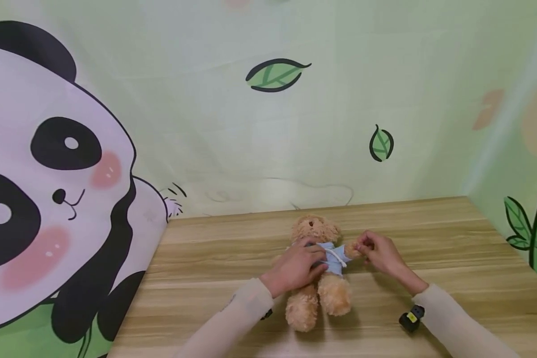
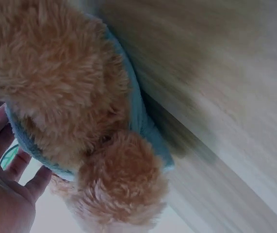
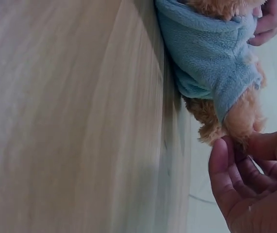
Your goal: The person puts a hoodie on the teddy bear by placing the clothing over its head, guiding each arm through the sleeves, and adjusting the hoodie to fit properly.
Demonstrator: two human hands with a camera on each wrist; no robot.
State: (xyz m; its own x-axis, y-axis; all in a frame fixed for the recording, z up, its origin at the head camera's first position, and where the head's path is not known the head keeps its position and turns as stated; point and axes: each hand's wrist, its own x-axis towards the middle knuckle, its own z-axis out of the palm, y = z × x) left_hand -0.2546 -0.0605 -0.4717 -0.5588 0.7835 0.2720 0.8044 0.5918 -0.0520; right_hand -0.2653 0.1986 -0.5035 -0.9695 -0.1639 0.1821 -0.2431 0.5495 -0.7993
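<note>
A tan plush teddy bear [image 1: 334,295] lies on its back on the wooden table, head toward the wall. It wears a light blue hooded top [image 3: 211,53] with a white drawstring [image 1: 337,257]. My left hand [image 1: 297,266] rests across the bear's chest, its fingers touching the top. In the left wrist view the fingers [image 2: 19,165] lie along the top's hem, beside the fluffy legs. My right hand [image 1: 382,253] pinches the end of the bear's arm [image 3: 245,116] between thumb and fingers and holds it out to the side. The bear's other arm is mostly hidden behind my left hand.
The wooden table [image 1: 206,278] reaches back to a pale green wall cloth [image 1: 331,149] printed with leaves. A large printed panda [image 1: 71,199] fills the left side. A small black device [image 1: 411,319] is strapped at my right wrist.
</note>
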